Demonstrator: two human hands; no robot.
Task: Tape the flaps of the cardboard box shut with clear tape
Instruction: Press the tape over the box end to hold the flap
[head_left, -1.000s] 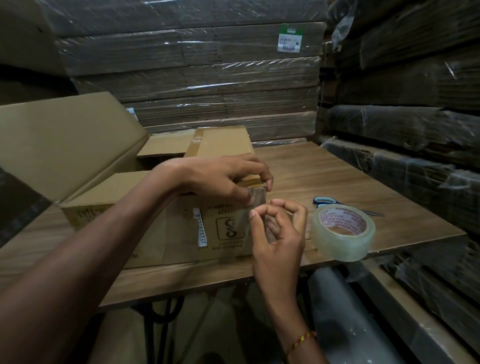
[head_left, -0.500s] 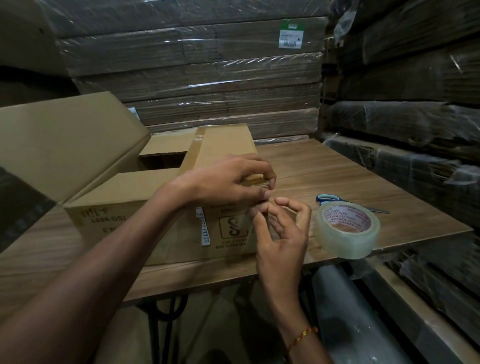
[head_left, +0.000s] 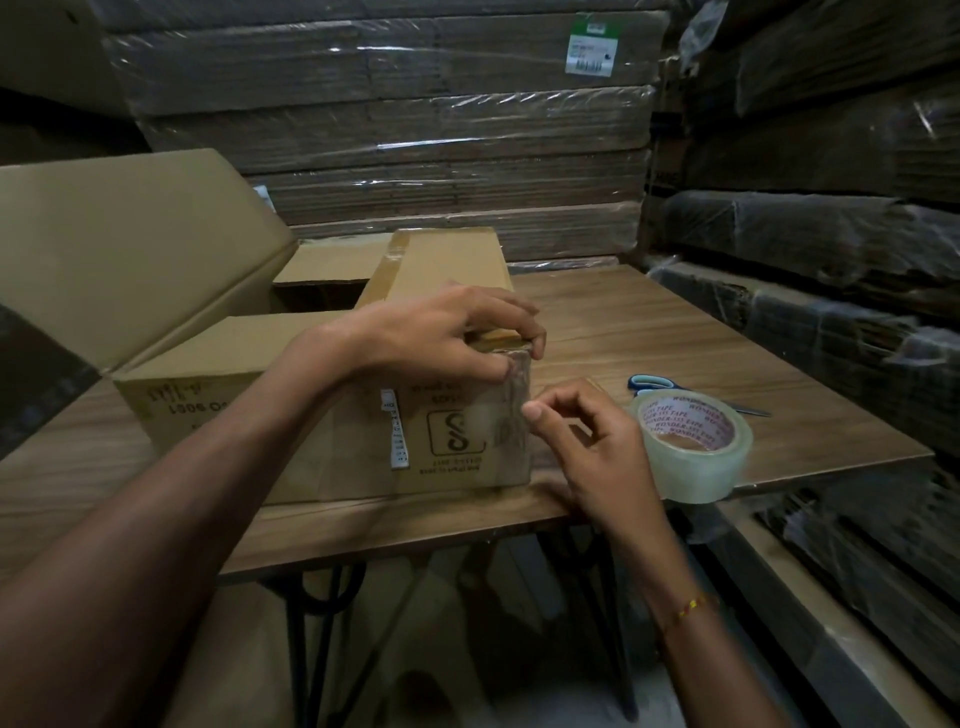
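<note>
A brown cardboard box (head_left: 249, 364) lies on the wooden table (head_left: 675, 332), its big left flap (head_left: 130, 249) standing up and its right flap folded down. My left hand (head_left: 441, 338) grips the box's near right top corner, fingers over the top and thumb on the front face. My right hand (head_left: 587, 441) is at the box's front right edge with its fingers loosely curled. Its thumb tip touches a shiny strip of clear tape (head_left: 493, 421) stuck on the front face. The roll of clear tape (head_left: 696, 467) lies just right of that hand.
Blue-handled scissors (head_left: 652, 383) lie behind the roll. Plastic-wrapped stacks of flat cardboard (head_left: 415, 130) wall in the table at the back, and more stacks (head_left: 831, 260) stand on the right. The roll sits at the table's front edge.
My right hand has dropped slightly from the top corner down the box's front right edge, and its pinch has loosened. My left hand stays on the corner.
</note>
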